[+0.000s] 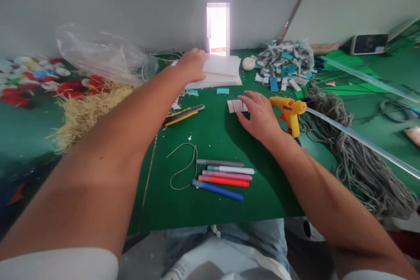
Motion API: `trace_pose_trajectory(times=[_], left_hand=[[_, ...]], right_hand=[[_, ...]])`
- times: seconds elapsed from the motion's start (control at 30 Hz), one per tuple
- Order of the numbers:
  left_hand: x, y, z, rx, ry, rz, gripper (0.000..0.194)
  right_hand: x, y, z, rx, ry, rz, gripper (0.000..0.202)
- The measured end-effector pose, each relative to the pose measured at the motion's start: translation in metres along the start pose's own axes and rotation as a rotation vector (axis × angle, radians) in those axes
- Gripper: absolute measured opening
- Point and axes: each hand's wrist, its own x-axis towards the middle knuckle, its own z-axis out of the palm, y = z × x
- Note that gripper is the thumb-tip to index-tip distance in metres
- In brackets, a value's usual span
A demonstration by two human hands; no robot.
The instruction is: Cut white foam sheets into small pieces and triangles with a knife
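My left hand reaches to the left part of a stack of white sheets. Its fingers rest on the stack, slightly bent, with the thumb apart. On the right, my right hand lies over a short row of small white pieces, fingers spread and touching or just above them; part of the row is hidden under the hand. Just right of this hand stands a yellow glue gun. Below my left forearm lies a yellow and black utility knife. Two small blue pieces, one a blue tab, lie before the stack.
Several markers and a loose grey cord lie on the green table. At the back right are a heap of grey-blue pieces and a white ball. Grey yarn covers the right; straw and a plastic bag the left.
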Motion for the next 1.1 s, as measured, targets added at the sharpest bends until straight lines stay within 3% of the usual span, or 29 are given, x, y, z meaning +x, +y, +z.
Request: trace_pose_trajectory(times=[0.2,0.37,0.5,0.63,0.67,0.77,0.87,0.97,1.1], left_hand=[[0.024,0.010,-0.017,0.022,-0.169,-0.019,0.043],[0.017,0.017,-0.022,0.001,-0.097,-0.062,0.037],[-0.003,0.021,-0.045,-0.007,0.086,-0.160,0.041],[-0.037,0.027,-0.084,-0.090,0.323,-0.299,0.060],[-0.049,0.029,-0.093,-0.112,0.361,-0.274,0.061],[-0.084,0.039,-0.107,-0.206,0.298,-0.213,0.048],[-0.116,0.053,-0.094,-0.371,0.135,-0.146,0.043],[-0.137,0.069,-0.063,-0.367,-0.058,-0.088,0.049],[-0.153,0.085,-0.027,-0.282,-0.235,0.064,0.054]], right_hand=[[-0.004,-0.008,0.001,0.048,-0.027,-0.030,0.043],[-0.005,-0.006,0.000,0.068,-0.013,-0.043,0.042],[-0.005,-0.003,-0.002,0.084,0.033,-0.033,0.042],[-0.005,-0.002,-0.005,0.146,0.053,-0.004,0.039],[-0.005,-0.002,-0.005,0.167,0.062,0.010,0.038],[-0.005,0.000,-0.007,0.231,0.169,0.058,0.038],[-0.005,0.003,-0.010,0.289,0.366,0.063,0.038],[-0.006,0.003,-0.012,0.345,0.529,0.026,0.036],[-0.008,-0.002,-0.014,0.402,0.566,-0.027,0.032]])
